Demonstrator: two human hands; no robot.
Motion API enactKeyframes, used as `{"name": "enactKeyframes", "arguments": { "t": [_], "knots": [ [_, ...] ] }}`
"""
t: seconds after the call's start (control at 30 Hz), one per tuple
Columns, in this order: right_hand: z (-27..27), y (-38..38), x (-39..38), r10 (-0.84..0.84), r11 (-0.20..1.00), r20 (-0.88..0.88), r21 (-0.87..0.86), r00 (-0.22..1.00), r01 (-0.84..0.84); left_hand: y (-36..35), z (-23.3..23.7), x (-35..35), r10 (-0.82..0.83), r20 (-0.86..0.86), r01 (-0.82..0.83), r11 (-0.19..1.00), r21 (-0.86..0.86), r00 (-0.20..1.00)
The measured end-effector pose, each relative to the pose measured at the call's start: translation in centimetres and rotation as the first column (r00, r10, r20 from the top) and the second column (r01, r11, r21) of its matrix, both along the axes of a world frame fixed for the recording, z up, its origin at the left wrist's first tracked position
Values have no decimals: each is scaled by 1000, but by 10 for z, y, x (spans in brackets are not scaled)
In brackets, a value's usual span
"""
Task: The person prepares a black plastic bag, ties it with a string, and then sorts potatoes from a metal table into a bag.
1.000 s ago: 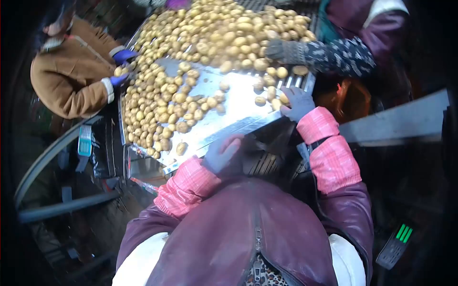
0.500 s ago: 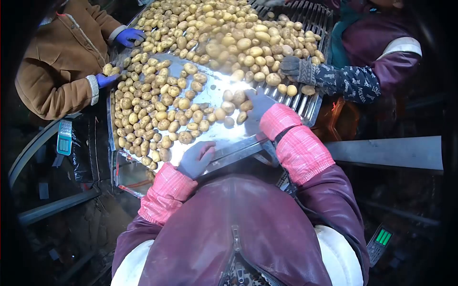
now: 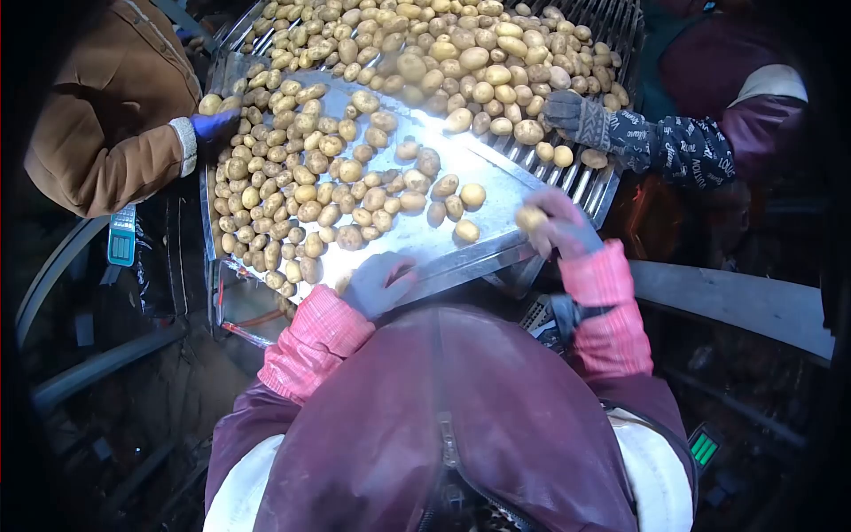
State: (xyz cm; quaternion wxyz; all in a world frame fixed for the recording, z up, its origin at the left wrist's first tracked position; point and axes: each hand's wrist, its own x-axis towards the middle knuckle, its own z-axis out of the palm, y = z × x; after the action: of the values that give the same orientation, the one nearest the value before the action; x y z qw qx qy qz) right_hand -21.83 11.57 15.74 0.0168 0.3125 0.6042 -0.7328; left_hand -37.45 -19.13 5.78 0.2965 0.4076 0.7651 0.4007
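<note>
My right hand (image 3: pixel 560 223), in a greyish glove, is raised at the right edge of the metal sorting tray (image 3: pixel 425 253). Its fingers are closed around a potato (image 3: pixel 532 219). At the tray's front edge rests my left hand (image 3: pixel 383 282), also gloved, with thumb and fingers apart and nothing visible between them. Part of a yellowish potato (image 3: pixel 343 282) shows beside its wrist. Several loose potatoes (image 3: pixel 454 207) lie on the bare metal between my hands. A dense spread of potatoes (image 3: pixel 292 191) covers the tray's left side.
A bar rack (image 3: pixel 567 177) heaped with potatoes (image 3: pixel 496 75) adjoins the tray. At the left, a co-worker's blue-gloved hand (image 3: pixel 213 127) is beside potatoes. Another co-worker's grey-gloved hand (image 3: pixel 576 120) touches the heap at right. A metal beam (image 3: pixel 727 297) extends rightward.
My right hand has moved right and back toward me from the loose potatoes, now with a potato in it. Those loose potatoes have spread out. One of the left co-worker's hands has left clear view.
</note>
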Motion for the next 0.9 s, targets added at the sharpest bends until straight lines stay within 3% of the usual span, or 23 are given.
{"name": "enactKeyframes", "arguments": {
  "t": [0.1, 0.17, 0.23, 0.27, 0.3, 0.37, 0.4, 0.43, 0.47, 0.5, 0.57, 0.6, 0.67, 0.7, 0.73, 0.77, 0.83, 0.9],
  "knots": [
    [-4, 5, 62, 210, 972, 123, -129, 970, -194, 3, 3, 3, 7, 27, -6, 999, -41, 1000],
    [-18, 1, 82, 199, 973, 143, -150, 969, -178, 6, 7, 2, 7, 102, -1, 998, -58, 995],
    [-83, 13, 103, 149, 989, 163, -17, 975, -149, 16, 7, -4, -10, 254, 25, 998, -57, 967],
    [-114, 20, 112, 123, 990, 169, 52, 978, -134, 26, 8, -3, 18, 283, -14, 1000, -16, 959],
    [-135, 26, 118, 149, 921, 232, 322, 961, -220, 38, 10, -1, 44, 313, -55, 998, 25, 949],
    [-144, 26, 112, 137, 555, 353, 746, 925, -367, 51, 7, -8, 116, 405, -140, 990, 30, 907],
    [-128, 24, 111, 153, 802, 332, 509, 931, -313, 55, -1, -14, 162, 467, -180, 984, -6, 870],
    [-108, 21, 105, 220, 866, 345, 362, 912, -346, 58, -5, -21, 205, 525, -215, 976, -44, 826],
    [-92, 21, 98, 288, 903, 347, 211, 893, -373, 55, -2, -32, 231, 673, -232, 968, -90, 702],
    [-74, 21, 89, 357, 916, 340, 55, 870, -397, 51, -4, -36, 265, 599, -300, 953, -42, 756],
    [-25, 14, 60, 393, 888, 346, 96, 852, -449, 39, -14, -39, 352, 442, -421, 905, 64, 825],
    [-12, 14, 41, 424, 872, 329, 103, 844, -478, 30, -11, -49, 446, 433, -422, 893, -157, 783],
    [-10, 11, -2, 407, 808, 273, 337, 872, -483, 17, -33, -61, 465, 384, -500, 866, -10, 798],
    [12, -4, -32, 345, 850, 183, 356, 920, -390, 13, -41, -64, 476, 360, -531, 844, 67, 802],
    [-10, 2, -60, 489, 617, 68, 677, 870, -400, 14, -29, -57, 528, 160, -546, 833, 93, 834],
    [-33, -1, -89, 517, 521, 14, 788, 856, -327, 11, -23, -51, 539, 207, -557, 829, 40, 816],
    [-49, -17, -142, 602, 389, -11, 877, 798, -282, 1, -12, -33, 566, 303, -572, 817, -75, 767],
    [-53, -37, -182, 579, 123, 226, 925, 784, -359, 0, 27, -8, 561, 451, -547, 819, -175, 694]
  ]
}}
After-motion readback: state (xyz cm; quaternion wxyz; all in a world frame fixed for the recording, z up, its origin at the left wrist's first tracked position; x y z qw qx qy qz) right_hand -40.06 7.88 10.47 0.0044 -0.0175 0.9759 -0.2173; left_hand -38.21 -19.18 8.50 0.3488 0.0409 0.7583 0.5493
